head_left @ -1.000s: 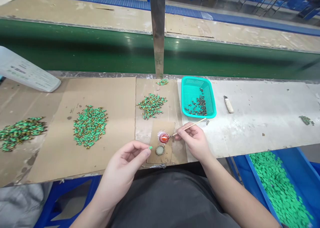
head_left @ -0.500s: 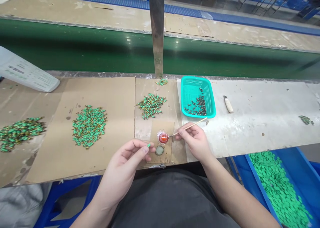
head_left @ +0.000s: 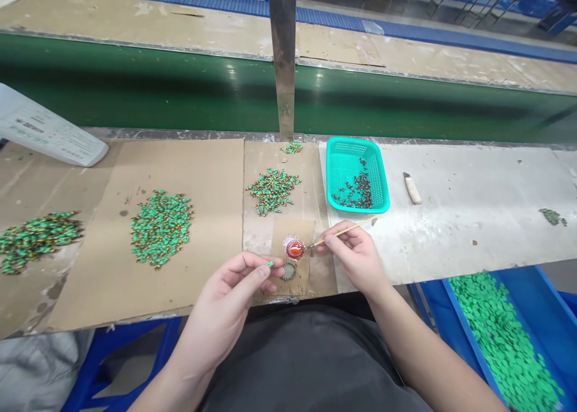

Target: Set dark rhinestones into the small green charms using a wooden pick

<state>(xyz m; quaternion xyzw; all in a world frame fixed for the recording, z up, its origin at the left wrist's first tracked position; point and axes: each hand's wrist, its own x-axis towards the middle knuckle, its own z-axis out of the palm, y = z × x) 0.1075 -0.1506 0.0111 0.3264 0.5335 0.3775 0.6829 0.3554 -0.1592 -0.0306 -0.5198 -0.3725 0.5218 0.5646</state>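
Note:
My left hand (head_left: 229, 298) pinches a tiny green piece (head_left: 270, 263) between thumb and forefinger. Its fingertips partly overlap a round metal bezel (head_left: 289, 272) lying on a small cardboard patch (head_left: 303, 279). My right hand (head_left: 356, 258) grips a thin wooden stick (head_left: 342, 230), whose tip reaches a glossy red round piece (head_left: 295, 249) on the same patch. Just beyond sit two heaps of green-and-gold pieces (head_left: 273, 190) (head_left: 161, 228).
A teal plastic basket (head_left: 357, 207) holds dark small pieces. A cream-handled knife (head_left: 412, 189) lies on the white board (head_left: 473, 243). More green-and-gold pieces (head_left: 38, 242) lie at far left. A blue bin (head_left: 455, 328) of green discs stands at lower right. A metal post (head_left: 283, 57) rises behind the bench.
My left hand has moved right, closer to the bezel, and now partly covers it. The stick lies a little flatter, and its tip stays at the red piece.

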